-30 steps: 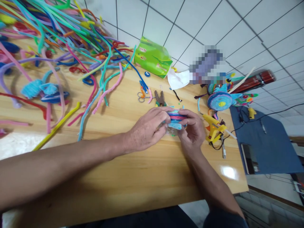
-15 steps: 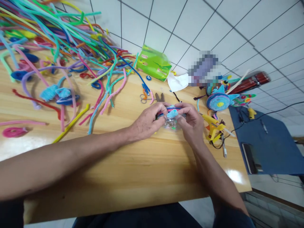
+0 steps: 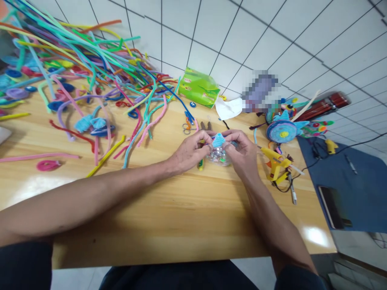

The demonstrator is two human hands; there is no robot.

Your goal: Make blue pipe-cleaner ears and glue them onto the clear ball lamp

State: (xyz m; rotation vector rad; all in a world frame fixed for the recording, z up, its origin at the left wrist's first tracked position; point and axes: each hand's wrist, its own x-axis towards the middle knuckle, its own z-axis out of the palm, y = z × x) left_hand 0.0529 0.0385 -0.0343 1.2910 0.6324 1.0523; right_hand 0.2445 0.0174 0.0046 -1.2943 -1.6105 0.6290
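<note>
Between my two hands is a small clear, shiny rounded piece (image 3: 219, 157) with coloured bits in it. A light-blue ribbed triangle (image 3: 218, 140), made of pipe cleaner, stands up at its top. My left hand (image 3: 191, 151) is closed, thumb and fingers pinching the left side of this craft piece. From the right, my right hand (image 3: 243, 152) pinches it too, with the thumb beside the triangle. Fingers hide much of the darker blue and pink edge behind. Just beyond my hands lie pliers (image 3: 206, 125) and scissors (image 3: 187, 129).
Loose pipe cleaners (image 3: 99, 52) are heaped at the left and back. A green packet (image 3: 198, 87) stands against the tiled wall. On the right are a yellow glue gun (image 3: 275, 163) with a cord, a round blue fish-like craft (image 3: 282, 129) and a red flask (image 3: 326, 105).
The blue triangle now stands more upright between my fingers, and its point faces away from me. My view has shifted slightly left. Both hands keep their pinch.
</note>
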